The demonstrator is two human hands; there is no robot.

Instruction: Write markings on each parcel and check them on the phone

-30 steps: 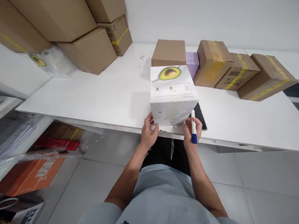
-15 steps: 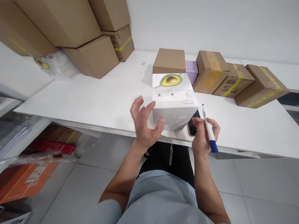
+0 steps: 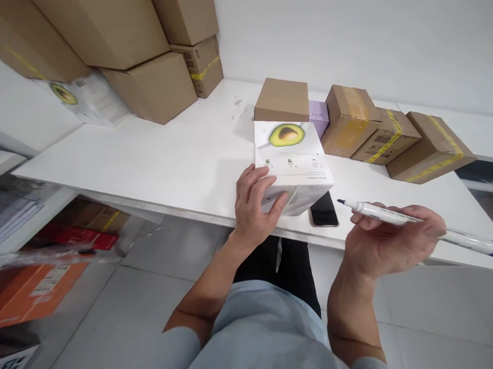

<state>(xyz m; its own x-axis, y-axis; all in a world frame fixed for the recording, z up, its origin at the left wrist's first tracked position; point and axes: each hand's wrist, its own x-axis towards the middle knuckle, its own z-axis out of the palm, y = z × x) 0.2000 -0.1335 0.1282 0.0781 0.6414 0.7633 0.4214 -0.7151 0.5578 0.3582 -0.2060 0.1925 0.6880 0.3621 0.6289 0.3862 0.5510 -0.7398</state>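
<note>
A white box (image 3: pixel 289 166) printed with a halved avocado stands near the front edge of the white table. My left hand (image 3: pixel 256 203) holds its near left corner, fingers over the top edge and thumb against the front face. In my right hand (image 3: pixel 392 240) is a white marker (image 3: pixel 372 210) with a blue end, gripped between thumb and fingers. Its dark tip is bare and points left toward the box, apart from it. A dark phone (image 3: pixel 324 210) lies on the table just right of the box, between it and the marker.
Behind the white box are a brown carton (image 3: pixel 281 97) and a small purple box (image 3: pixel 318 114). Several taped cartons (image 3: pixel 350 118) line the right. Large cartons (image 3: pixel 154 87) are stacked at the back left. An orange box (image 3: pixel 37 289) sits low on the left.
My left hand has moved right and closed on the box corner. My right hand has moved right, away from the phone, turning the marker from upright to nearly level with its tip leftward.
</note>
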